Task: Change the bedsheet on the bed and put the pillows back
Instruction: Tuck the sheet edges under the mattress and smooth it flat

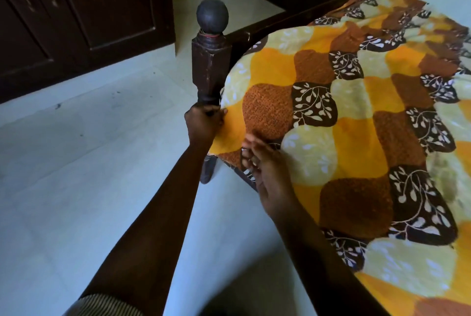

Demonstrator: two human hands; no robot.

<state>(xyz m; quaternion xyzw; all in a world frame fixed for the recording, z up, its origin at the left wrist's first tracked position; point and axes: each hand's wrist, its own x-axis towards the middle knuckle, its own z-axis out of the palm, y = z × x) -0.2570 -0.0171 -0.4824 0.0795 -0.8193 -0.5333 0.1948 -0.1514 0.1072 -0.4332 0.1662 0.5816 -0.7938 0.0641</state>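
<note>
Below, bedsheet (356, 111) on bed (211, 68) (pale tiled floor (89, 162))

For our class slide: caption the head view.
Left hand grips orange-brown leaf-patterned bedsheet beside dark wooden bedpost; right hand at its edge.

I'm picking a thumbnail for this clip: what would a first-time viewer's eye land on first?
The bold bedsheet, in orange, yellow and brown patches with leaf prints, fills the right side. At centre stands a dark wooden bedpost with a round knob. The left hand grips the sheet's corner at its base, and the right hand, blurred, is at the sheet's edge beside it.
</note>
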